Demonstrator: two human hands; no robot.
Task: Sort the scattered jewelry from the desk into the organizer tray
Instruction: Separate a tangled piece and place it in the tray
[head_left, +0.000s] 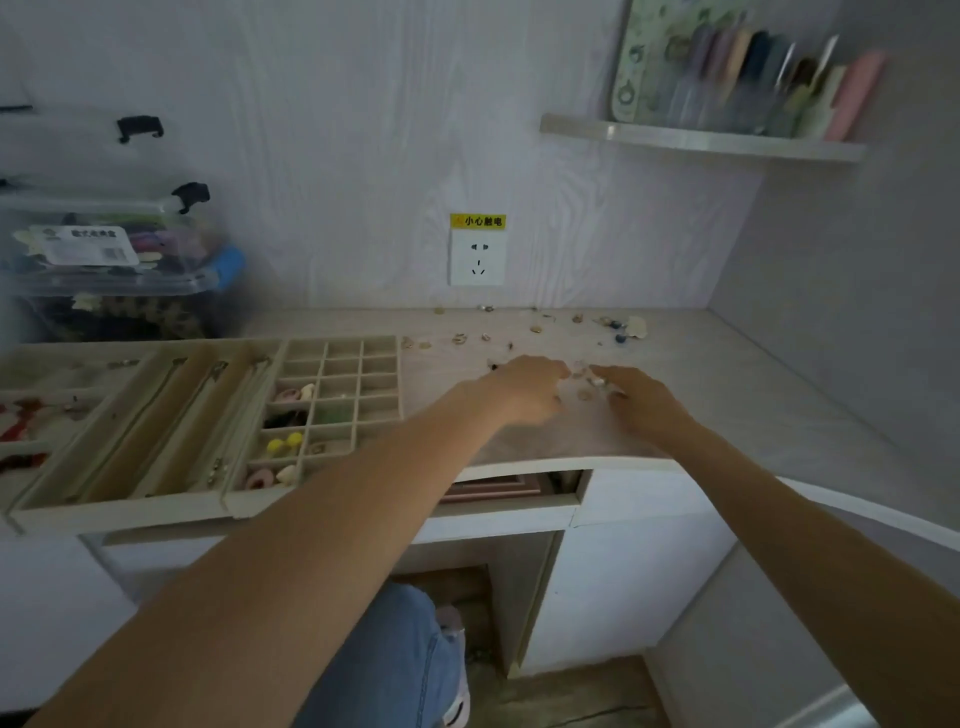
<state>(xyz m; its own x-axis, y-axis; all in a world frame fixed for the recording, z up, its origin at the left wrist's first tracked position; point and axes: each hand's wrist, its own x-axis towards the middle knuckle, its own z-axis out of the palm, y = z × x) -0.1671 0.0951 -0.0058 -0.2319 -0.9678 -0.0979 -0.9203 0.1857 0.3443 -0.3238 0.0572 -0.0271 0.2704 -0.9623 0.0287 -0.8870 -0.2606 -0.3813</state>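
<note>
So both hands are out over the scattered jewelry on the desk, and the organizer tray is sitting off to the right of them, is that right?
Not quite. The head view shows the organizer tray on the left of the hands, not the right. The rest holds: the left hand and the right hand are both out over the scattered jewelry on the desk.

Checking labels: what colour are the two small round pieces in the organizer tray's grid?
Yellow; the two round pieces show clearly in the head view.
</note>
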